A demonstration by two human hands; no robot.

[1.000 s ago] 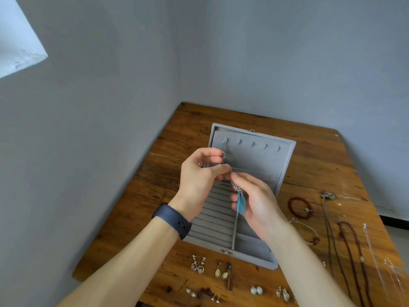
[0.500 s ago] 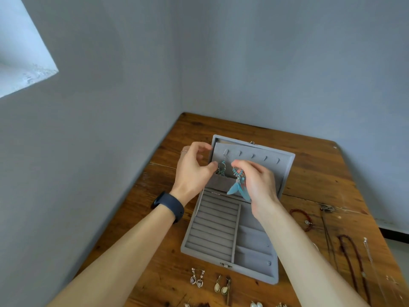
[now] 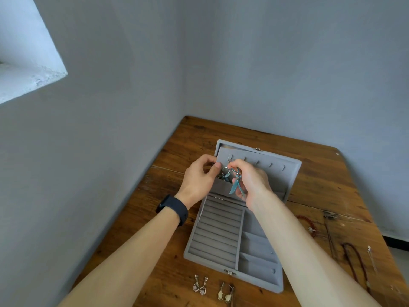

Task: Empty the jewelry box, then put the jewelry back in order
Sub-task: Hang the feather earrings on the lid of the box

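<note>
A grey velvet jewelry box [image 3: 221,235] lies open on the wooden table, its lid [image 3: 278,173] tilted back with a row of small hooks. Both hands are up at the lid's left end. My right hand [image 3: 252,182] pinches a turquoise feather earring [image 3: 235,185] just below the leftmost hook. My left hand [image 3: 200,173] pinches a second turquoise dangle earring [image 3: 225,173] beside it, over the lid's pocket. The box's ring rolls and side compartments hold nothing.
Two pairs of drop earrings [image 3: 200,286] [image 3: 224,294] lie on the table in front of the box. A red bead bracelet [image 3: 309,224] and several long necklaces [image 3: 356,262] lie to the right. Grey walls close off the table's left and back.
Both hands have gone from above the box's tray up to the lid, carrying the turquoise earrings to the leftmost hook. The view tilted upward, so the front row of jewelry slid down.
</note>
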